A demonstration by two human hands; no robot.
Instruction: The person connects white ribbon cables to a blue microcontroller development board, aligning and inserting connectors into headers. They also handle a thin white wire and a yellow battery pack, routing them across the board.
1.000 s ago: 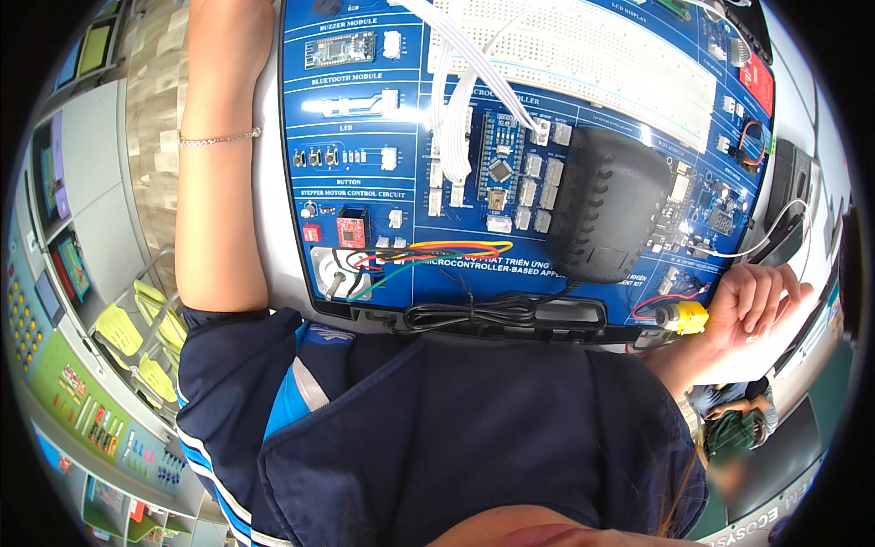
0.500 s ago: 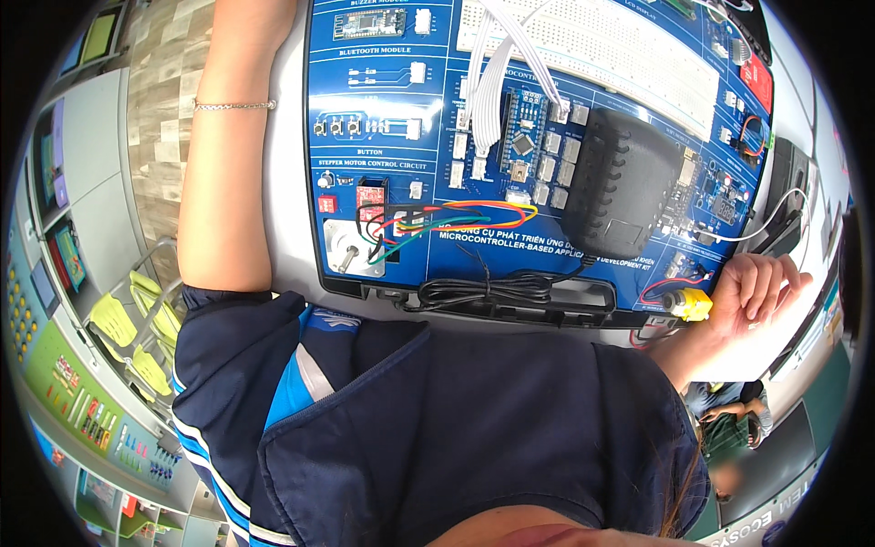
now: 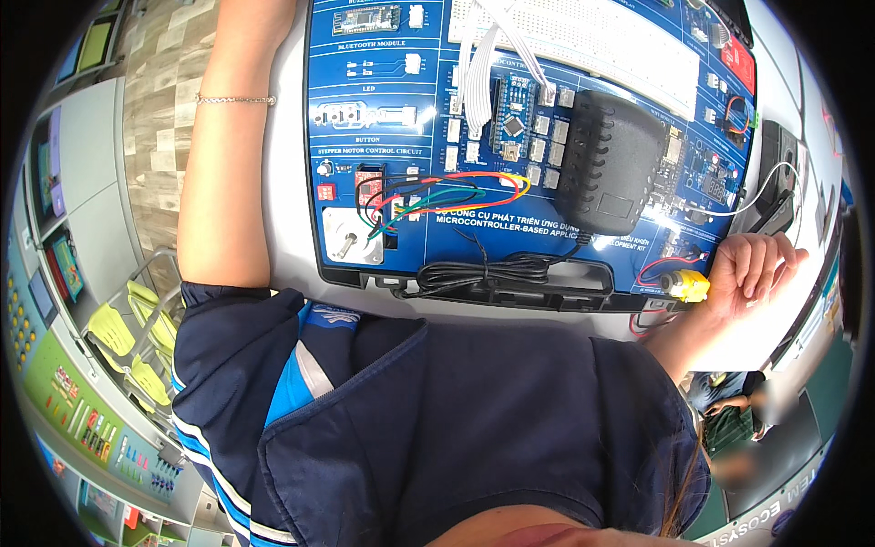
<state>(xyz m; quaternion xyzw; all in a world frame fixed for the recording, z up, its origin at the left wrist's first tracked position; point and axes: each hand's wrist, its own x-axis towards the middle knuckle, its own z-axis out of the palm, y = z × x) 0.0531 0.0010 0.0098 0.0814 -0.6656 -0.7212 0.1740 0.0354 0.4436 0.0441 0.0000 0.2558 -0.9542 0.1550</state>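
A blue electronics trainer board [image 3: 401,257] in a black case lies on the white table before me. My right hand [image 3: 755,266] rests at its near right corner, fingers curled in loosely with nothing visible in them, beside a yellow gear motor [image 3: 685,285]. My left forearm runs up along the board's left side; the hand itself is cut off by the top edge. On the board lies a black power adapter [image 3: 609,164], its bundled cable [image 3: 488,273] lying by the case handle. Grey ribbon cables [image 3: 477,91] reach the small microcontroller [image 3: 513,123] area.
A white breadboard [image 3: 583,50] spans the board's top. Coloured jumper wires [image 3: 456,185] loop near a small square stepper motor [image 3: 354,237]. A thin white cable [image 3: 766,187] runs off to the right. Light-green chairs [image 3: 137,337] stand at the left; other people sit at lower right.
The board and the things on it appear slightly higher and further left in the view. My right hand has shifted slightly up with them, keeping its curled pose.
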